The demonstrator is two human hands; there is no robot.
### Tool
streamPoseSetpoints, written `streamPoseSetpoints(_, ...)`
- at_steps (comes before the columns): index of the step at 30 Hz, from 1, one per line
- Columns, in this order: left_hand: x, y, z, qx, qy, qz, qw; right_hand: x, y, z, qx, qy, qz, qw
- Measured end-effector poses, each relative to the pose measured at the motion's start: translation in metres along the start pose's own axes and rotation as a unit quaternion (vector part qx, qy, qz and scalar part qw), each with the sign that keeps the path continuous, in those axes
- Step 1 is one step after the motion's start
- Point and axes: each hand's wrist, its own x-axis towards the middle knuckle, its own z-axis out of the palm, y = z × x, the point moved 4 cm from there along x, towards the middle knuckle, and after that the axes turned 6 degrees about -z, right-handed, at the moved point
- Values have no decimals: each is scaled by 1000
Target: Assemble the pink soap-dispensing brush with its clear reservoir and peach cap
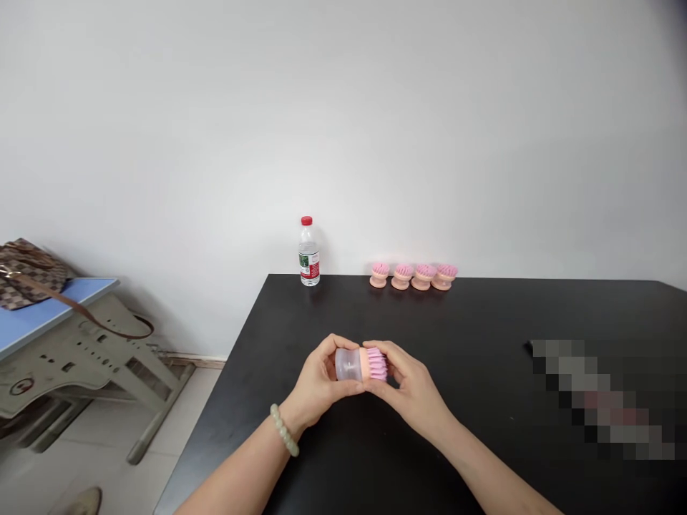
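Note:
Between my two hands a small scrubbing brush [365, 364] lies on its side above the black table, its clear cup-shaped body to the left and its pink bristles to the right. My left hand [320, 375] grips the clear body, thumb below and fingers above. My right hand [403, 379] closes round the bristle end, with fingertips at the peach-coloured collar. The right hand's far fingers are partly hidden behind the bristles. A pale green bead bracelet [284, 430] circles my left wrist.
Several similar pink-bristled brushes [401, 276] stand in a row along the table's [322, 315] back edge by the wall. A red-capped water bottle [309, 257] stands left of them. A pixelated patch [601, 400] covers something at right. At left, a blue-topped desk [89, 287] carries a checked bag [29, 275].

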Motion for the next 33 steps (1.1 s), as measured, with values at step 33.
streamPoseSetpoints(33, -2, 0, 1, -15, -45, -2, 999, 0, -2, -4, -33, -2, 45, 998)
